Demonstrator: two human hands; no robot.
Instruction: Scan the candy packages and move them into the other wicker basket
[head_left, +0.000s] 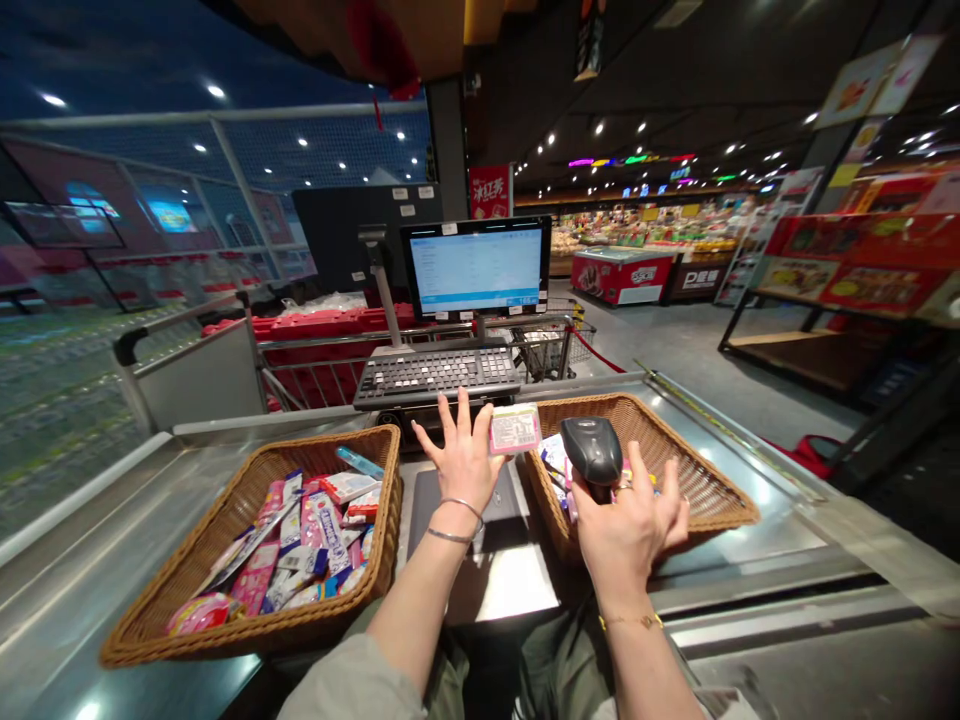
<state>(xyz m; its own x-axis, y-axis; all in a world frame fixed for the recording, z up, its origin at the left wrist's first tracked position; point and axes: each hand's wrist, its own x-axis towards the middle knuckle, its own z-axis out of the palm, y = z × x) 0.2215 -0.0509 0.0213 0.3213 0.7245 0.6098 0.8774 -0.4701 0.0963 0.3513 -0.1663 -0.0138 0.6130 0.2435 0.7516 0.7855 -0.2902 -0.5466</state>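
My left hand (461,462) pinches a small pink-edged packet (514,429) between thumb and index finger, its other fingers spread. A printed label with a barcode faces me. In my right hand (628,520) is a black barcode scanner (591,450), its head up and tilted toward the packet; some of its handle is hidden by my hand, and several fingers stick out loosely. Behind the scanner, the right wicker basket (709,470) holds a few wrapped snacks, partly covered. The left wicker basket (300,622) is full of colourful wrapped snacks (300,540).
A keyboard (435,370) stands in front of a lit monitor (480,265) beyond my hands. Both baskets rest on a metal checkout counter (750,560). Shopping carts (559,345) stand behind it, a shelf rack (825,280) at the right.
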